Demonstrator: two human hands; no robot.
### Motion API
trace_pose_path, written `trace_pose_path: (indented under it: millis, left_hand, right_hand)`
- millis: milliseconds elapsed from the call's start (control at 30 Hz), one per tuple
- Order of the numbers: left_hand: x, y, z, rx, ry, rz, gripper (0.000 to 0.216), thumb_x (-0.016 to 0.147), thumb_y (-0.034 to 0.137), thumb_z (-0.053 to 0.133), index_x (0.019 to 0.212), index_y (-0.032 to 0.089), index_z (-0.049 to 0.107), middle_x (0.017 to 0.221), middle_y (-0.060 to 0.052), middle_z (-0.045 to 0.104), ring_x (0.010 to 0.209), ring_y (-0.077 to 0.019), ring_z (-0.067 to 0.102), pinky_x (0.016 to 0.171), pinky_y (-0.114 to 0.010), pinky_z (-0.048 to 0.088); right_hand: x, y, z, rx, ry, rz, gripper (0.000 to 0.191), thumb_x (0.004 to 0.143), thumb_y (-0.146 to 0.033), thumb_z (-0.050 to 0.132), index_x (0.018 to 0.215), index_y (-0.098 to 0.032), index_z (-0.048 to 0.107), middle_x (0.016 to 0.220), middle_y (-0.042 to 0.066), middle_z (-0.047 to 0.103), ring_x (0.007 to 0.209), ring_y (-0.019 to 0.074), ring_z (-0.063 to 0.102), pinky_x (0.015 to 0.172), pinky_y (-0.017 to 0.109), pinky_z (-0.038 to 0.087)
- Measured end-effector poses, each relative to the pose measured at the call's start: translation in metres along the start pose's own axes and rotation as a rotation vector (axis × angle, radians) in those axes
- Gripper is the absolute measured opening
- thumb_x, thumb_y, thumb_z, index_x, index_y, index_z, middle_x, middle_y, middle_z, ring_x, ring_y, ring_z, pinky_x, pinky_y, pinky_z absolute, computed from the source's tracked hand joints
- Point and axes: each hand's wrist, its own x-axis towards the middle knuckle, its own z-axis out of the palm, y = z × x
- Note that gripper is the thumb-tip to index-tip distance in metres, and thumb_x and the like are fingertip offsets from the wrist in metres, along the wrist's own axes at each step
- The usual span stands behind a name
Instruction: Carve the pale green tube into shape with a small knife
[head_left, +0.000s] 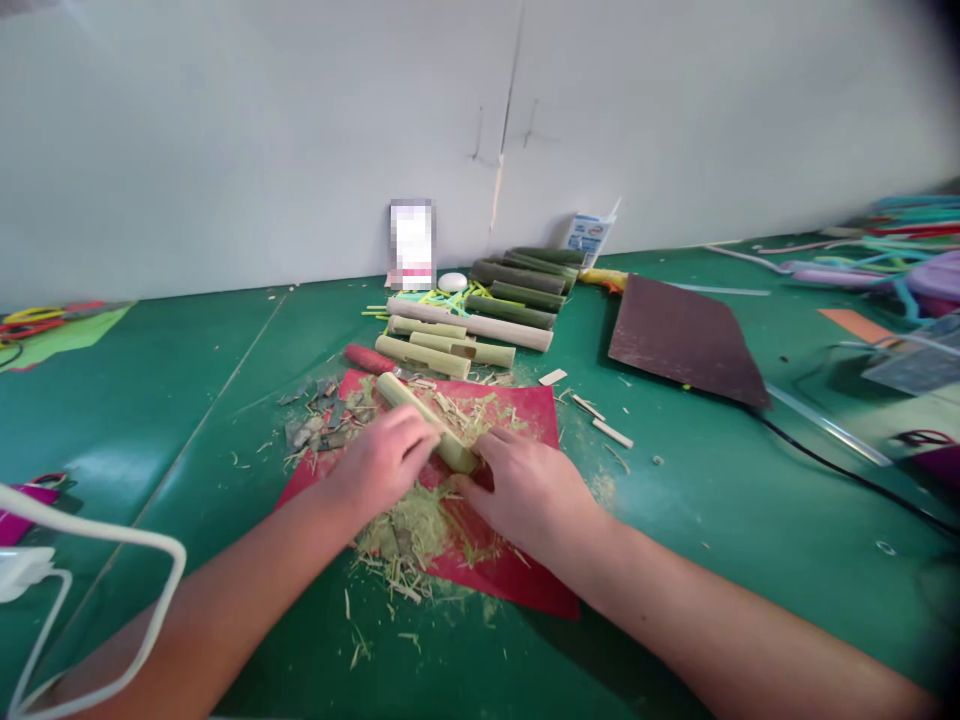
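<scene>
Tabletop (697,470): two hands (386,450) (529,485) holding one tube (405,393).

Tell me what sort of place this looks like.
Probably a craft workspace, where a pale tube is held over a red sheet strewn with shavings, more cut tubes lie behind it, and a red-handled tool sits nearby.

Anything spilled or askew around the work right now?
Yes. Pale shavings and, at left, dark scraps lie past the edges of the red sheet, onto the green table, so the sheet isn't containing the debris. The sheet itself lies askew beneath the held tube.
</scene>
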Motion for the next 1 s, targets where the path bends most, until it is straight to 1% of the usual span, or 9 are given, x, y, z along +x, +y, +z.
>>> trace_pose_path:
  millis: [67, 133, 267, 400, 533, 567, 700, 867, 1000]
  left_hand:
    - [0.0, 0.003, 0.0, 0.056, 0.081, -0.026, 0.014, 0.087, 0.018, 0.05, 0.085, 0.015, 0.064, 0.083, -0.005, 0.061, 0.078, -0.0151, 0.057, 0.073, -0.03, 0.047]
    - [-0.001, 0.009, 0.001, 0.079, 0.092, -0.033, 0.017, 0.088, 0.019, 0.048, 0.081, 0.015, 0.063, 0.081, -0.005, 0.06, 0.075, -0.0152, 0.056, 0.07, -0.03, 0.047]
    - [-0.004, 0.02, 0.003, -0.055, -0.082, 0.031, 0.017, 0.09, 0.018, 0.045, 0.09, 0.015, 0.062, 0.081, -0.004, 0.058, 0.073, -0.0126, 0.055, 0.068, -0.026, 0.047]
    - [-0.004, 0.024, 0.003, 0.061, 0.064, -0.025, 0.017, 0.09, 0.019, 0.046, 0.082, 0.015, 0.061, 0.078, -0.004, 0.057, 0.073, -0.0142, 0.053, 0.067, -0.028, 0.046]
    - [-0.006, 0.026, 0.004, -0.052, -0.128, 0.02, 0.019, 0.09, 0.017, 0.044, 0.085, 0.015, 0.061, 0.079, -0.005, 0.057, 0.069, -0.0124, 0.053, 0.064, -0.025, 0.046]
    - [-0.006, 0.024, 0.003, -0.062, -0.123, 0.036, 0.018, 0.09, 0.018, 0.045, 0.086, 0.015, 0.062, 0.079, -0.004, 0.057, 0.069, -0.0124, 0.053, 0.065, -0.025, 0.046]
    - [-0.006, 0.011, -0.001, 0.051, 0.078, -0.052, 0.015, 0.088, 0.019, 0.049, 0.085, 0.014, 0.063, 0.081, -0.005, 0.059, 0.076, -0.0151, 0.055, 0.071, -0.029, 0.046]
    - [-0.009, 0.01, -0.001, -0.047, -0.08, 0.017, 0.017, 0.089, 0.019, 0.047, 0.091, 0.016, 0.063, 0.084, -0.005, 0.059, 0.076, -0.0135, 0.056, 0.07, -0.026, 0.047]
    - [-0.006, 0.006, -0.002, 0.057, 0.083, -0.057, 0.016, 0.088, 0.02, 0.048, 0.088, 0.015, 0.064, 0.083, -0.005, 0.06, 0.078, -0.0157, 0.057, 0.073, -0.03, 0.046]
  right_hand:
    - [-0.001, -0.001, -0.001, -0.007, 0.008, 0.006, 0.023, 0.076, -0.042, 0.056, 0.072, -0.019, 0.055, 0.073, 0.001, 0.059, 0.058, 0.0124, 0.053, 0.048, 0.026, 0.027]
    - [-0.001, -0.001, -0.001, -0.012, 0.006, 0.002, 0.022, 0.076, -0.041, 0.057, 0.072, -0.019, 0.055, 0.074, 0.001, 0.059, 0.059, 0.0128, 0.054, 0.048, 0.027, 0.027]
    - [-0.002, -0.001, -0.002, -0.007, -0.015, -0.014, 0.018, 0.076, -0.037, 0.057, 0.075, -0.02, 0.055, 0.075, 0.001, 0.06, 0.061, 0.0138, 0.056, 0.049, 0.027, 0.028]
    - [-0.002, -0.002, -0.003, -0.011, -0.023, 0.015, 0.024, 0.075, -0.044, 0.058, 0.072, -0.02, 0.054, 0.074, 0.001, 0.061, 0.061, 0.0145, 0.056, 0.049, 0.027, 0.027]
    - [-0.002, -0.001, -0.002, 0.0, -0.031, 0.001, 0.018, 0.074, -0.037, 0.059, 0.072, -0.02, 0.054, 0.074, 0.0, 0.06, 0.06, 0.0142, 0.056, 0.048, 0.027, 0.027]
    - [-0.002, -0.001, -0.002, 0.003, -0.03, 0.008, 0.019, 0.074, -0.038, 0.059, 0.072, -0.02, 0.054, 0.073, 0.0, 0.06, 0.059, 0.0142, 0.056, 0.048, 0.027, 0.027]
    - [-0.003, -0.001, -0.002, 0.005, -0.022, 0.032, 0.027, 0.074, -0.046, 0.059, 0.071, -0.02, 0.055, 0.073, 0.0, 0.06, 0.06, 0.0149, 0.056, 0.048, 0.027, 0.026]
    - [-0.003, -0.001, -0.002, -0.013, -0.026, -0.009, 0.02, 0.077, -0.04, 0.058, 0.075, -0.019, 0.057, 0.075, 0.0, 0.061, 0.062, 0.0144, 0.056, 0.049, 0.027, 0.028]
    - [-0.003, -0.001, -0.002, -0.037, -0.02, -0.016, 0.025, 0.079, -0.043, 0.054, 0.073, -0.019, 0.057, 0.074, 0.001, 0.06, 0.06, 0.014, 0.055, 0.049, 0.028, 0.027]
